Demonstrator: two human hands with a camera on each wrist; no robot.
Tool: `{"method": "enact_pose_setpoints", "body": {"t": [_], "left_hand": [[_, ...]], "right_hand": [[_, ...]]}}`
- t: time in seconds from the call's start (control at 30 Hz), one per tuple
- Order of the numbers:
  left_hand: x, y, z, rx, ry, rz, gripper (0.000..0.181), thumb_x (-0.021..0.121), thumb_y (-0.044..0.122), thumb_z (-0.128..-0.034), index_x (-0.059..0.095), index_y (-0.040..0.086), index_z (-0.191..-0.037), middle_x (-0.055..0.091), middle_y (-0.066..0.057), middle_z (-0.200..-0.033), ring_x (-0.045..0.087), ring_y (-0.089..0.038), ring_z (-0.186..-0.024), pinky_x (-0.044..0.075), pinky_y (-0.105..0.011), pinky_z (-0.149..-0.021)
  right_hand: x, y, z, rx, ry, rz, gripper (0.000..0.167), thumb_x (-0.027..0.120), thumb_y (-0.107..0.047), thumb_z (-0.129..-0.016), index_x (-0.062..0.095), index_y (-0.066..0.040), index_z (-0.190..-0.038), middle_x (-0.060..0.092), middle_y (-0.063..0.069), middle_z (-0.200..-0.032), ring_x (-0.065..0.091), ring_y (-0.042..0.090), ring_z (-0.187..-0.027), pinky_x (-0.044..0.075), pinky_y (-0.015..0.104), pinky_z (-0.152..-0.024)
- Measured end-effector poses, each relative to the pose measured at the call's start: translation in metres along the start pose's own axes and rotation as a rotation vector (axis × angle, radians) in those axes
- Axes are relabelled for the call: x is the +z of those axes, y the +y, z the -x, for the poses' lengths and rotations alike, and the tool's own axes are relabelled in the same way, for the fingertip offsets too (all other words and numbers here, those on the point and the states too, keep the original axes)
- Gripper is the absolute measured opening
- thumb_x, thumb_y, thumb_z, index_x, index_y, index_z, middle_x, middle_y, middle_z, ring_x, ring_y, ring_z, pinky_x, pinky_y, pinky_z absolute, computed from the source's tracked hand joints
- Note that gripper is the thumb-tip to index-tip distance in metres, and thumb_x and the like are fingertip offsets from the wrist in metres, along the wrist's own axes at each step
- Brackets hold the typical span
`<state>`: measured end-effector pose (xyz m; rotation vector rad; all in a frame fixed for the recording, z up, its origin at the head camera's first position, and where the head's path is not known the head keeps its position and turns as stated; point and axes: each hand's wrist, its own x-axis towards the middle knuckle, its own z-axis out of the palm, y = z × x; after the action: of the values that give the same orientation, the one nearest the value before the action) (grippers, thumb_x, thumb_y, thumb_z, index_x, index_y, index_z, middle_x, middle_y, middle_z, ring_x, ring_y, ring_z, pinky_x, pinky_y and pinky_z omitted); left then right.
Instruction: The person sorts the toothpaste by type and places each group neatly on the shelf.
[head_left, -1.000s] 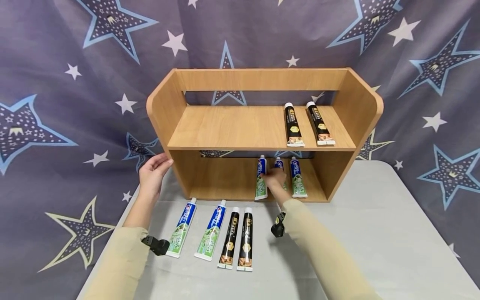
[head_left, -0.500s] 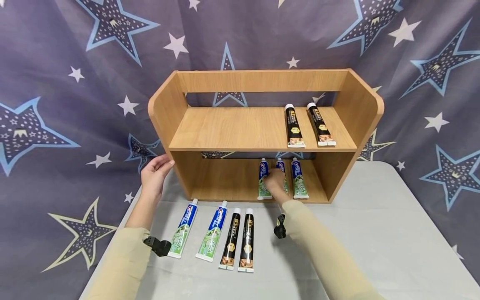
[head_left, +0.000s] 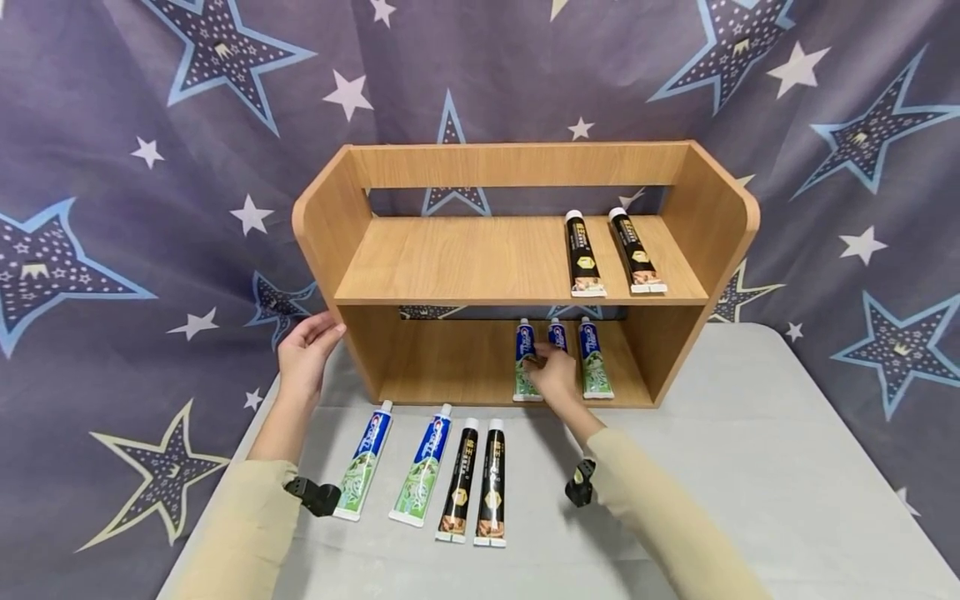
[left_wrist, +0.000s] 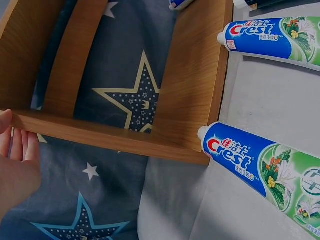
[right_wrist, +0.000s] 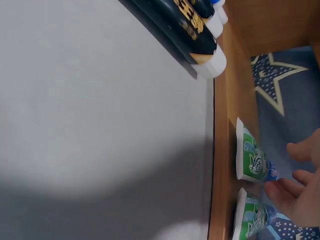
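Note:
On the lower level of the wooden shelf (head_left: 450,300) lie three blue-green toothpaste tubes: a left one (head_left: 524,367), a middle one (head_left: 557,335) and a right one (head_left: 595,367). My right hand (head_left: 557,377) is over the middle tube, partly hiding it, with its fingertips beside the left tube. In the right wrist view, the thumb and fingers of that hand (right_wrist: 300,187) are spread apart and hold nothing. My left hand (head_left: 303,358) holds the shelf's left side panel, thumb at the front edge and fingers outside, as the left wrist view shows of the hand (left_wrist: 19,172).
Two black tubes (head_left: 583,254) (head_left: 636,250) lie on the upper level at the right. On the grey table (head_left: 750,467), before the shelf, lie two blue-green tubes (head_left: 363,462) (head_left: 422,468) and two black ones (head_left: 458,483) (head_left: 491,485). A star-patterned curtain (head_left: 180,333) hangs behind.
The left tube on the lower level has turned straighter and shifted slightly right. My right hand has let go of it and drawn back slightly. The left hand stays on the panel.

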<state>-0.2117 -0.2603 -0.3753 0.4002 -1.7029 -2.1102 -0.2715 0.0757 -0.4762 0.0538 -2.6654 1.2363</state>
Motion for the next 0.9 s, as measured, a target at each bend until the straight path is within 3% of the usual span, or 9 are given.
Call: {"method": "enact_pose_setpoints", "body": {"t": [0.17, 0.37, 0.53, 0.67, 0.8, 0.9], "left_hand": [[0.003, 0.001, -0.002, 0.029, -0.014, -0.021, 0.022, 0.064, -0.006, -0.0857, 0.065, 0.015, -0.092, 0.069, 0.015, -0.081, 0.065, 0.003, -0.081, 0.054, -0.008, -0.076], [0.004, -0.002, -0.003, 0.043, -0.034, -0.087, 0.023, 0.065, -0.002, -0.0872, 0.061, 0.014, -0.103, 0.064, 0.017, -0.09, 0.061, 0.004, -0.09, 0.052, -0.005, -0.08], [-0.004, -0.016, 0.001, 0.073, -0.015, -0.183, 0.032, 0.064, -0.001, -0.0879, 0.055, 0.004, -0.119, 0.06, 0.019, -0.095, 0.058, 0.009, -0.09, 0.049, -0.003, -0.081], [-0.008, -0.035, 0.01, 0.012, 0.012, -0.327, 0.044, 0.06, 0.001, -0.09, 0.044, -0.006, -0.13, 0.061, 0.001, -0.114, 0.056, 0.005, -0.095, 0.044, 0.0, -0.079], [-0.013, -0.052, 0.022, -0.065, -0.012, -0.441, 0.049, 0.057, 0.004, -0.0914, 0.038, -0.008, -0.135, 0.049, -0.026, -0.137, 0.053, -0.021, -0.118, 0.037, 0.002, -0.075], [-0.014, -0.061, 0.031, -0.098, -0.046, -0.485, 0.047, 0.055, 0.005, -0.0918, 0.039, -0.008, -0.134, 0.046, -0.029, -0.139, 0.048, -0.033, -0.127, 0.036, 0.002, -0.075]], "right_hand": [[-0.019, 0.003, 0.015, -0.031, 0.027, -0.087, 0.039, 0.073, -0.014, -0.083, 0.065, 0.0, -0.118, 0.07, 0.019, -0.112, 0.068, 0.034, -0.101, 0.056, 0.046, -0.091], [-0.041, 0.011, 0.029, -0.045, 0.062, -0.11, 0.037, 0.073, -0.01, -0.082, 0.065, -0.001, -0.117, 0.069, 0.02, -0.114, 0.068, 0.035, -0.1, 0.058, 0.044, -0.085], [-0.056, 0.02, 0.039, -0.075, 0.08, -0.151, 0.033, 0.072, -0.007, -0.082, 0.065, 0.001, -0.114, 0.069, 0.021, -0.112, 0.068, 0.037, -0.099, 0.059, 0.045, -0.085], [-0.072, 0.03, 0.048, -0.076, 0.097, -0.167, 0.034, 0.071, -0.005, -0.082, 0.064, 0.003, -0.115, 0.069, 0.022, -0.114, 0.067, 0.039, -0.101, 0.059, 0.046, -0.085], [-0.089, 0.038, 0.056, -0.081, 0.143, -0.143, 0.032, 0.071, -0.004, -0.082, 0.065, 0.002, -0.113, 0.07, 0.021, -0.111, 0.068, 0.038, -0.098, 0.057, 0.049, -0.085], [-0.101, 0.043, 0.058, -0.103, 0.186, -0.132, 0.031, 0.071, -0.004, -0.081, 0.066, 0.002, -0.111, 0.071, 0.02, -0.107, 0.068, 0.038, -0.096, 0.057, 0.044, -0.085]]}}
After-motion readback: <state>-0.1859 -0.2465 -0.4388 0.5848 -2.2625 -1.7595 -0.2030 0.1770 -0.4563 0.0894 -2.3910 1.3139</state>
